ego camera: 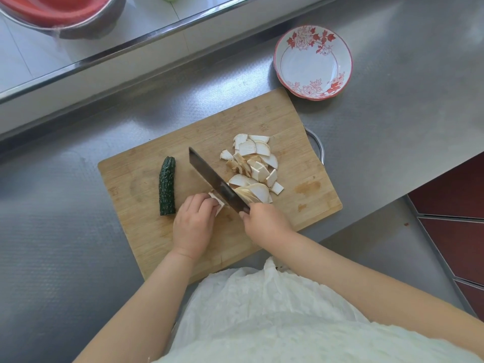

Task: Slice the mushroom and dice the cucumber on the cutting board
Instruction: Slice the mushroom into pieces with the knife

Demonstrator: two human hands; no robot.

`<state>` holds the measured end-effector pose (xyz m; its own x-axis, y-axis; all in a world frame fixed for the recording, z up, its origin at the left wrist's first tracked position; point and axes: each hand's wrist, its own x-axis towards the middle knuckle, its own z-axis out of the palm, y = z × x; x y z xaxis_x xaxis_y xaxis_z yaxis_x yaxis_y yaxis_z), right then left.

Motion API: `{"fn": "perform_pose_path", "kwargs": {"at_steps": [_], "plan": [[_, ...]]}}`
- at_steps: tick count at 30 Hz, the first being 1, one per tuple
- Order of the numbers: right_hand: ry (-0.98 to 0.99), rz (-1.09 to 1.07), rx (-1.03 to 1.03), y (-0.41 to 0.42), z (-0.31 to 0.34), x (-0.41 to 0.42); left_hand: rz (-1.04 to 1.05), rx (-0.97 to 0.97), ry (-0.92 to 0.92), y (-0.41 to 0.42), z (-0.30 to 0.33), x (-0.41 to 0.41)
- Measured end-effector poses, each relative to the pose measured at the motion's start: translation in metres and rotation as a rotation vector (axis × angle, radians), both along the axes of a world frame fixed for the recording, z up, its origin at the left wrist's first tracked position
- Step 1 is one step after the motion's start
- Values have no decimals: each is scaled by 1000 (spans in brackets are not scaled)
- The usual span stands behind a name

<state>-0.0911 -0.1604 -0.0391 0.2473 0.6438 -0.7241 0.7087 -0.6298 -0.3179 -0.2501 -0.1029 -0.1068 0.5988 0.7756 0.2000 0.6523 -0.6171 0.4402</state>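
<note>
Wooden cutting board point(262, 121): right hand point(264, 218) grips knife point(214, 183); left hand point(192, 226) fingers point(207, 203) curl, pinning mushroom point(217, 201) beside cucumber point(167, 186).

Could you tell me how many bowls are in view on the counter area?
2. A red-flowered bowl sits on the steel counter just beyond the cutting board; a metal bowl sits at the top left, cut off by the frame.

Bare board point(296, 142) beyond mushroom slices point(255, 163); cucumber point(167, 186) just left of knife point(214, 182).
</note>
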Motion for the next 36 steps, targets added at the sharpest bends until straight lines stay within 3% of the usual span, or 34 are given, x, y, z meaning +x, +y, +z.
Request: {"fn": "perform_pose_path", "kwargs": {"at_steps": [12, 36], "plan": [[-113, 213, 74, -30, 27, -2, -19, -14, 26, -2, -7, -2], [-112, 168, -4, -3, 1, -14, 9, 32, 45, -3, -4, 0]]}}
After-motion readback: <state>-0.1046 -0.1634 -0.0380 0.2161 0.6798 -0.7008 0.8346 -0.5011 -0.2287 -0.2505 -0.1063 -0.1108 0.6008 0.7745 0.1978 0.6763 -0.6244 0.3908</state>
